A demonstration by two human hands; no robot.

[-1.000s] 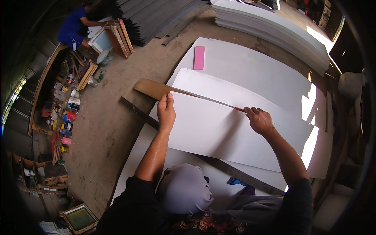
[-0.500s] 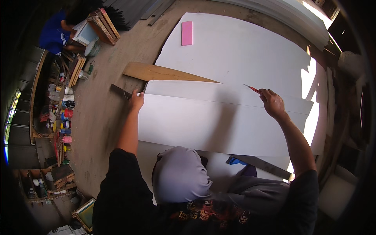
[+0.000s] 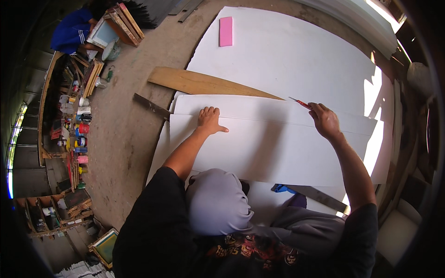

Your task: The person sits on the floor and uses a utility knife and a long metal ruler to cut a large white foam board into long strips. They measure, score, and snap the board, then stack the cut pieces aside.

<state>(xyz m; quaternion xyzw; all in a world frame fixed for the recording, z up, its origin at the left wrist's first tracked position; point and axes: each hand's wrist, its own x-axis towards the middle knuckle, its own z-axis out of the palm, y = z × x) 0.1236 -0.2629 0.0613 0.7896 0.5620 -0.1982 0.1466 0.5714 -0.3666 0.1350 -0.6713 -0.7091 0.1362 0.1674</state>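
My left hand (image 3: 211, 122) lies flat on a folded-looking white sheet (image 3: 222, 148), fingers together and thumb stretched out to the right. My right hand (image 3: 325, 121) is closed around a red-handled cutter knife (image 3: 303, 104); its thin blade points left, above the sheets. Beyond the sheet's far edge lies a tapered wooden board (image 3: 199, 82), on a larger white sheet (image 3: 287, 51). A dark flat strip (image 3: 152, 106) sticks out from under the sheet at the left. Another dark strip end (image 3: 324, 199) shows near my leg; whether they are one piece is hidden.
A pink block (image 3: 225, 31) rests on the far sheet. Paint pots (image 3: 82, 129) and wooden frames (image 3: 92, 78) line the left side, where a person in blue (image 3: 72, 30) crouches. Blue cloth (image 3: 282, 188) lies by my knee. Long pale panels (image 3: 357, 23) run along the back right.
My left hand has let go of the sheet's left edge and the dark strip and moved right onto the sheet. My right hand still holds the knife in nearly the same place.
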